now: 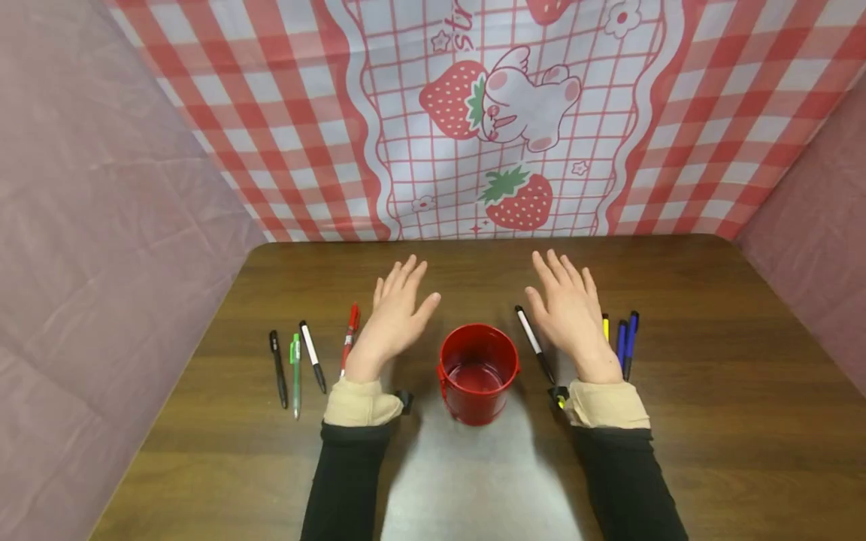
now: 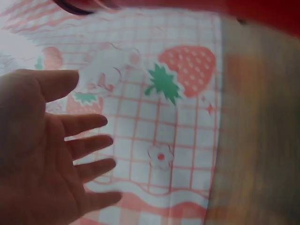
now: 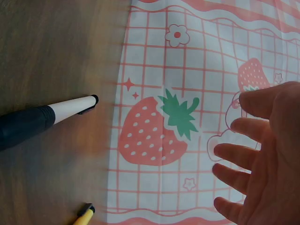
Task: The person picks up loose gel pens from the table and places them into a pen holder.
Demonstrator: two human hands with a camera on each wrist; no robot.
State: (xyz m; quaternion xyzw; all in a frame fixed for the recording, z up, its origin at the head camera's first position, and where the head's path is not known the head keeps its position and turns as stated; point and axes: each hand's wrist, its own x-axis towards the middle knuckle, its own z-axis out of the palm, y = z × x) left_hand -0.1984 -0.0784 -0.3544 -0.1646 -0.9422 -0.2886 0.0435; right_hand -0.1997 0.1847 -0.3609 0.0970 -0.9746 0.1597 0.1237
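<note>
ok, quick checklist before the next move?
1. Left hand empty: ok, fingers extended.
2. Right hand empty: ok, fingers extended.
3. Red bucket upright, mouth uncovered: ok, no pens inside.
4. Black pen and green pen fully in view: ok, left of the left hand.
5. Yellow pen fully in view: not ok, partly hidden by the right hand.
6. Ink in the pens: cannot tell.

bucket [image 1: 476,406]: glossy, metal-like | pens [image 1: 310,346]: smooth plastic | table [image 1: 731,458]: wood-grained, faint sheen | side drape [image 1: 101,195]: creased cloth
</note>
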